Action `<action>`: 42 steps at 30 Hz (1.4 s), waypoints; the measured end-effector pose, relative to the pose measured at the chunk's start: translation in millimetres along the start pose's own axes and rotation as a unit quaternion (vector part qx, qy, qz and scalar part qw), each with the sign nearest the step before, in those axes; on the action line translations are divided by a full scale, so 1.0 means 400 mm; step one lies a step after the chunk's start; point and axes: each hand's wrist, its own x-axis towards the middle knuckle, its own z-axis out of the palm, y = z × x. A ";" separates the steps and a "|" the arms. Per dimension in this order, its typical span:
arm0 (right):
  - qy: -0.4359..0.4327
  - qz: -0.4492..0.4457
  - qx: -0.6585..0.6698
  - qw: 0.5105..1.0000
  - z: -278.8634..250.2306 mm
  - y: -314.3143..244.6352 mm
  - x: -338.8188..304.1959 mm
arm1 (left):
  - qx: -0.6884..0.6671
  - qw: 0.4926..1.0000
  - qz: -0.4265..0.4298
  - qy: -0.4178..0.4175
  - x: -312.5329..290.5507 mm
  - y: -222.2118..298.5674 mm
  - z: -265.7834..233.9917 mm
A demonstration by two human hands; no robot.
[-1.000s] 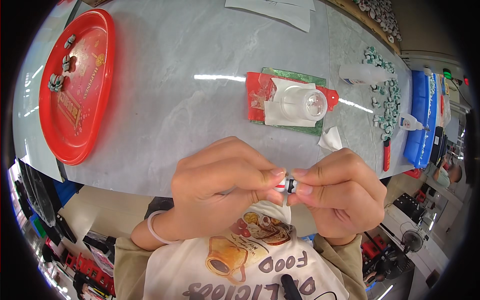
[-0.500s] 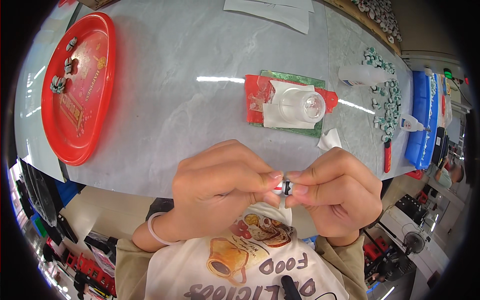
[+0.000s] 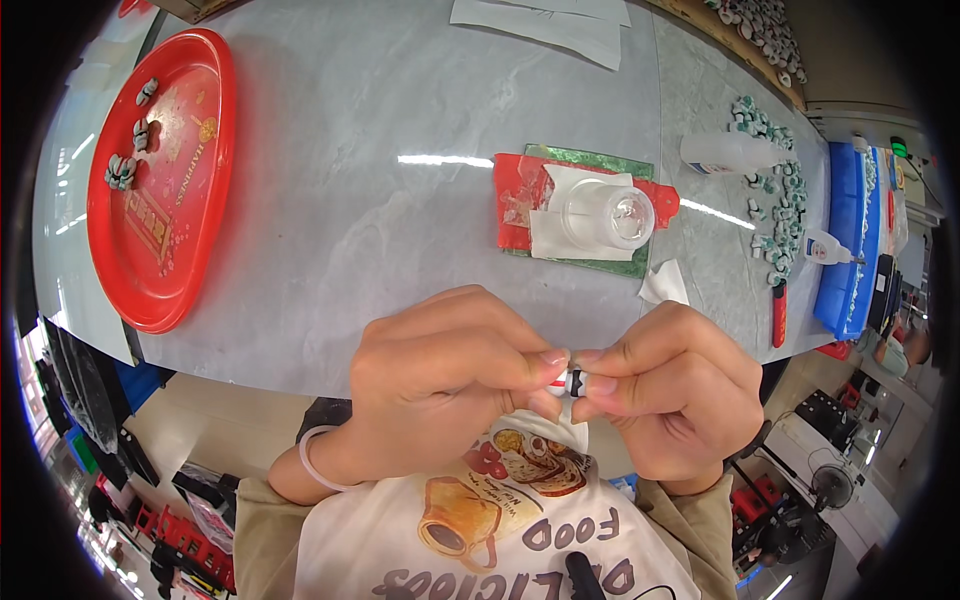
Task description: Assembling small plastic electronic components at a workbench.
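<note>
In front of my chest both hands meet over a small white piece with red and black markings [image 3: 575,382], pinched between thumbs and fingertips. My left hand [image 3: 445,365] is closed on the end with a red stripe. The end by the black band is gripped by my right hand [image 3: 685,385]. Whether this is one part or two pressed together I cannot tell, since the fingertips cover much of it. Beyond the hands, an upside-down clear plastic cup [image 3: 600,215] stands on white paper over a red board [image 3: 512,200] and a green one [image 3: 630,262].
At the left lies a red oval tray [image 3: 212,130] with several small grey-white pieces. A white bottle [image 3: 730,153], many small green-and-white pieces [image 3: 785,215], a red-handled tool [image 3: 779,315] and a blue bin [image 3: 845,250] are at the right. White paper sheets [image 3: 545,28] lie at the back.
The hands stay together on the small piece, with only a very slight shift. The whole view has moved slightly; nothing was taken up or let go.
</note>
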 end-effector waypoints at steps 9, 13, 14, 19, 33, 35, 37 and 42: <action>-0.003 0.017 0.005 1.000 0.001 0.000 -0.007 | 0.005 0.999 0.006 -0.045 0.001 0.000 -0.010; -0.003 0.026 0.021 0.999 0.000 -0.001 -0.011 | 0.012 0.999 -0.003 -0.050 -0.001 0.003 -0.009; -0.003 0.026 0.022 0.999 0.000 0.000 -0.011 | 0.016 0.998 -0.004 -0.053 -0.001 0.003 -0.009; -0.022 0.039 0.012 0.999 -0.004 -0.003 -0.006 | 0.026 0.998 0.003 -0.049 -0.001 -0.003 -0.008; -0.029 0.036 0.027 0.999 -0.003 0.005 -0.005 | 0.035 0.998 0.008 -0.045 -0.003 -0.005 -0.006; -0.027 0.033 0.028 0.999 -0.002 0.007 -0.005 | 0.038 0.998 0.013 -0.045 -0.002 -0.006 -0.006; -0.026 0.034 0.034 0.999 0.000 0.008 -0.005 | 0.041 0.998 0.018 -0.046 -0.001 -0.005 -0.006; -0.022 0.031 0.038 0.999 0.001 0.012 -0.008 | 0.048 0.997 0.024 -0.050 0.003 -0.003 -0.008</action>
